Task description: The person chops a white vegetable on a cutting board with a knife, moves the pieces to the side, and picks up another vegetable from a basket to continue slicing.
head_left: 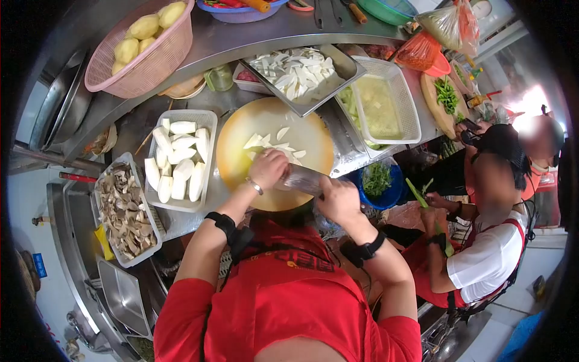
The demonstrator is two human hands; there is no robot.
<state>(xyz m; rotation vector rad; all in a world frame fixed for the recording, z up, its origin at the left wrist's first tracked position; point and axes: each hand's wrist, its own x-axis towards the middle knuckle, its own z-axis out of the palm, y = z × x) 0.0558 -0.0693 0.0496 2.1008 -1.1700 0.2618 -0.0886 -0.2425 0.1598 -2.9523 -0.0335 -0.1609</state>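
Note:
My right hand (338, 199) is wrapped round the handle of a cleaver (301, 180), whose broad blade points left over the round cutting board (235, 181). At the other end of the blade, my left hand (269, 170) has its fingers bent down onto white vegetable pieces on the board. Thin white slices (281, 134) lie scattered just beyond the fingertips. Part of what is under the left fingers is hidden. Past the board, a metal tray (304, 108) holds many similar white slices. To the left, a white basket (208, 120) holds peeled white vegetable chunks (181, 155).
A basket of torn mushrooms (123, 211) stands far left. Potatoes (143, 27) fill a pink basket on the shelf above. A white container of liquid (386, 99) and a blue basin of greens (377, 181) are at right. A co-worker (476, 241) holds a long green stalk there.

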